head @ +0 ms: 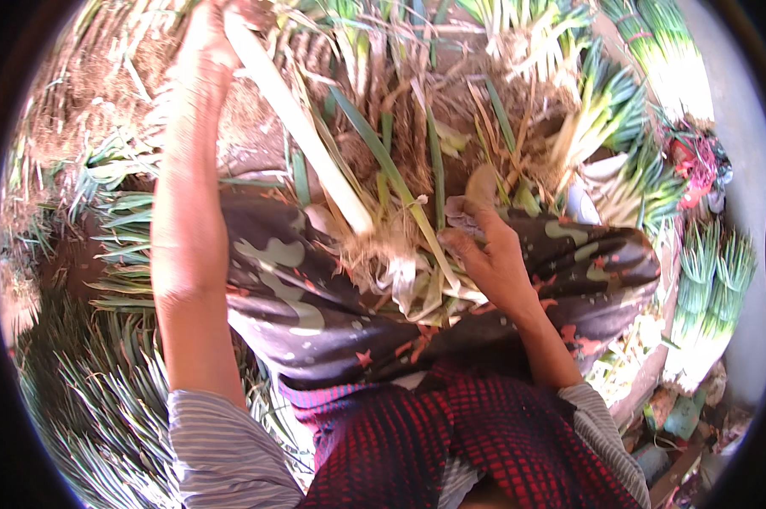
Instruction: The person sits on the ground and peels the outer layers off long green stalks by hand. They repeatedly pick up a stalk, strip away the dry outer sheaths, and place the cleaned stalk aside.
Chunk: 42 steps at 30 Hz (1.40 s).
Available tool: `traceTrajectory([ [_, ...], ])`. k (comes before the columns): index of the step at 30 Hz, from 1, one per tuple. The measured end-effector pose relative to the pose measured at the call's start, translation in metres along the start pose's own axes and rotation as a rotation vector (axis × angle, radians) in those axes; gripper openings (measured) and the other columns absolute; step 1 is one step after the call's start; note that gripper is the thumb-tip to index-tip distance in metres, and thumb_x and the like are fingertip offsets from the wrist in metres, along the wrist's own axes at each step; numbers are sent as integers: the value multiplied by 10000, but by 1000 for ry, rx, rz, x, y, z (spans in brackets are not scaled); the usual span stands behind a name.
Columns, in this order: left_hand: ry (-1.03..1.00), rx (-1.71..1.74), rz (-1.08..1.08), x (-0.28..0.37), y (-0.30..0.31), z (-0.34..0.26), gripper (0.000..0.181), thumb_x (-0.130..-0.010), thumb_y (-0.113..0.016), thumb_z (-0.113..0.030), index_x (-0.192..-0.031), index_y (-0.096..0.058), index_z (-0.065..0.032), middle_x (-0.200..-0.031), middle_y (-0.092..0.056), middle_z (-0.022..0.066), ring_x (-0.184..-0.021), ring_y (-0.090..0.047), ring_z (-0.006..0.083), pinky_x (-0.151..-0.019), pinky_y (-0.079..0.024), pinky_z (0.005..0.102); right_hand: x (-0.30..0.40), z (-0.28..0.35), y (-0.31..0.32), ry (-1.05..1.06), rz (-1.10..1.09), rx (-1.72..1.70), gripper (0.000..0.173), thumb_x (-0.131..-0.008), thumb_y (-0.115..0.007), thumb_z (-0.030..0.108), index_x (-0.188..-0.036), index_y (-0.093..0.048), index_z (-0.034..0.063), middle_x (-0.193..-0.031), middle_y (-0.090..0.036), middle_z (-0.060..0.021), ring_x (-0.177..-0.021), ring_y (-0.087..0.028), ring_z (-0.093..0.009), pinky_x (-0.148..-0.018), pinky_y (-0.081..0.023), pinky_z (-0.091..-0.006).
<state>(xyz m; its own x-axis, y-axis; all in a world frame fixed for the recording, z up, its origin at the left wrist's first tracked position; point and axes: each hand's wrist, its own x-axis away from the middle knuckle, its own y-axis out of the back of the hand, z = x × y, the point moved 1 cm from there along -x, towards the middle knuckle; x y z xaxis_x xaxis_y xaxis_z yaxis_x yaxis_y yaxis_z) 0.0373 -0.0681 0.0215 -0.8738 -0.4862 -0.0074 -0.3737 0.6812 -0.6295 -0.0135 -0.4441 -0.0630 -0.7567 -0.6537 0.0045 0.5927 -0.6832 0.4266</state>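
Note:
At the top left, my left hand (220,38) is closed around the upper part of a thick white-stemmed scallion or leek (300,121). The stalk slants down to the right, its root end over my lap. My right hand (494,248) rests above my right thigh, thumb and index finger apart. Something pale and crumpled (464,213) shows between them; whether it is gripped is unclear. Left of this hand lies a heap of dry roots and peeled skins (402,273) on my patterned trousers (281,254). A loose green leaf (383,156) crosses above the heap.
Untrimmed stalks with soil-brown roots (370,76) lie ahead. Cleaner scallions (599,127) are piled at the right, near tied bundles (707,280) along a pale wall (748,153). Many green tops (96,382) fill the left side. Pink ties (704,165) lie at the right.

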Motion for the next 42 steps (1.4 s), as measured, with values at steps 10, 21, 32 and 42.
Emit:
traceTrajectory([
  [10, -71, -190, 195, -23, -28, 23, 762, -806, -465, -645, -1194, -496, 10, -1009, -603, 190, -933, -598, 290, -840, -487, 422, -47, 25, -66, -156, 76, -331, 253, -842, -611, 135, -1022, -510, -11, -663, -501, 15, -526, -450, -49, -449, -354, -218],
  [21, -203, 171, 110, -9, -12, -15, 384, -851, -584, -235, -1068, -468, 59, -895, -605, 221, -756, -623, 324, -706, -541, 412, -19, -39, -72, 127, -35, -76, 327, -799, -686, 208, -949, -494, -10, -655, -573, -158, -529, -566, -242, -501, -443, -329],
  [32, -135, 149, -7, -8, -34, 4, 345, -795, -638, -322, -949, -549, -27, -724, -566, 90, -611, -551, 214, -572, -492, 337, -80, 2, -73, 248, -256, -228, 350, -807, -658, 147, -1049, -521, -66, -786, -618, -150, -661, -588, -155, -626, -471, -270],
  [42, -121, 170, 83, -22, -7, 8, 239, -778, -649, -232, -936, -591, -61, -768, -623, 97, -665, -601, 247, -626, -518, 378, -85, 18, -50, -93, 195, -713, 309, -838, -614, 126, -1070, -580, -76, -843, -637, -87, -731, -589, -117, -674, -481, -245],
])
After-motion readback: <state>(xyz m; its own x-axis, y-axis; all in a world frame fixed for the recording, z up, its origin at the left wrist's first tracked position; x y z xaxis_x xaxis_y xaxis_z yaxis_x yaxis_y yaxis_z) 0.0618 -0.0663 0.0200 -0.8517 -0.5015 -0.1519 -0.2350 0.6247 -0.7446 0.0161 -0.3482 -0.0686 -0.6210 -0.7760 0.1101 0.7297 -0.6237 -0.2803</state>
